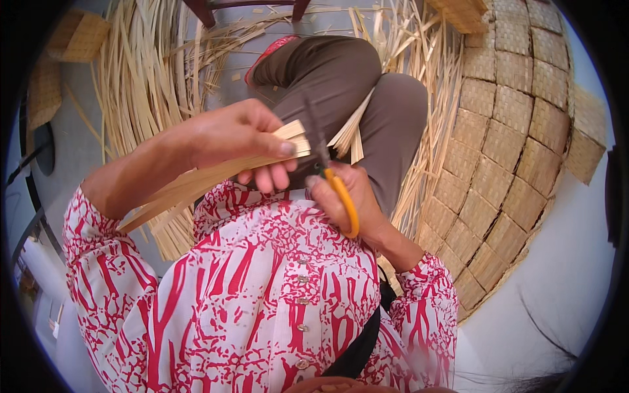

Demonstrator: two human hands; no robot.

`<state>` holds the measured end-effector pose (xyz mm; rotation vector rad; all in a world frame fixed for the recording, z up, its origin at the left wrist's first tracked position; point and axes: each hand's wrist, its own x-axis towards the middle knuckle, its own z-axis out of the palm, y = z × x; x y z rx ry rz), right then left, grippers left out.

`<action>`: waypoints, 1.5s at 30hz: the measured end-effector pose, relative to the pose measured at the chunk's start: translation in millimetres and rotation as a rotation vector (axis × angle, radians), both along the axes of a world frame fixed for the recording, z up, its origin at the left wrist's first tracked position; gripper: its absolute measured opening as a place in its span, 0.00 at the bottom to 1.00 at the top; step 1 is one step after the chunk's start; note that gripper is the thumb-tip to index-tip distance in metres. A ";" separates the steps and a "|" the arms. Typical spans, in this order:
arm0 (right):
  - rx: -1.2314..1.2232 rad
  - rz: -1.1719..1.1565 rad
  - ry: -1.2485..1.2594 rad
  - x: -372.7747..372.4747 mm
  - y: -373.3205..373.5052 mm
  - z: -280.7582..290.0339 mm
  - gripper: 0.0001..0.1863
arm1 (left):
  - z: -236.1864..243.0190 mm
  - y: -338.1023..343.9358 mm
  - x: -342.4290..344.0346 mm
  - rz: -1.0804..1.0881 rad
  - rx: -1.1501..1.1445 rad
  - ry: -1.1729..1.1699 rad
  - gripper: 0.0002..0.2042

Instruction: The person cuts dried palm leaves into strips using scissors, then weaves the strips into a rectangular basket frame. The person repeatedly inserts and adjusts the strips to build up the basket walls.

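Nearest the camera, along the lower edge, are wisps of dark hair and the front of my shirt, white with a red branching print, buttoned down the middle, a black strap crossing it.

In front of my chest, a thin bundle of flat, pale strips runs from below my left forearm up to my left grip. That grip pinches the bundle near its cut ends, thumb on top, fingers underneath; the ends poke out toward the right.

Just beside those ends are the scissors, with an orange handle and dark blades pointing away from me. My right grip is closed around the handle. The blades are blurred, so I cannot tell whether they are parted or touch the strips.

Beyond my hands are my bent legs in brown trousers, more strips between them.

On the grey floor to the left lies a large loose heap of long strips; another heap lies right of my legs. Farther right, woven blocks sit packed in rows. Woven boxes stand at upper left, and dark red furniture legs show at the top.
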<state>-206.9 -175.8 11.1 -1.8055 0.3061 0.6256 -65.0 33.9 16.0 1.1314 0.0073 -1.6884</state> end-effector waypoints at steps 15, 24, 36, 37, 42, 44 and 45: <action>-1.092 0.575 -0.635 22.3 -49.2 49.8 0.24 | -20.4 50.9 7.1 0.127 0.013 -0.283 0.14; -0.782 0.713 -0.390 5.0 -57.2 53.5 0.24 | -28.7 45.3 12.6 0.088 -0.020 -0.348 0.15; -0.479 1.074 -0.829 130.9 -69.8 19.1 0.08 | -5.3 11.9 24.8 0.125 -0.085 -0.409 0.15; -0.451 1.077 -0.826 132.0 -68.9 16.6 0.06 | -3.0 9.2 25.9 0.134 -0.097 -0.424 0.15; -0.455 1.079 -0.886 136.6 -58.5 18.0 0.05 | -6.4 -11.1 45.9 0.130 -0.220 -0.626 0.14; -0.469 0.986 -0.945 140.6 -60.1 28.4 0.04 | 0.3 -19.8 55.9 0.159 -0.255 -0.977 0.13; -0.473 0.893 -0.973 146.3 -61.1 41.3 0.04 | 8.4 -25.6 63.3 0.183 -0.274 -1.170 0.13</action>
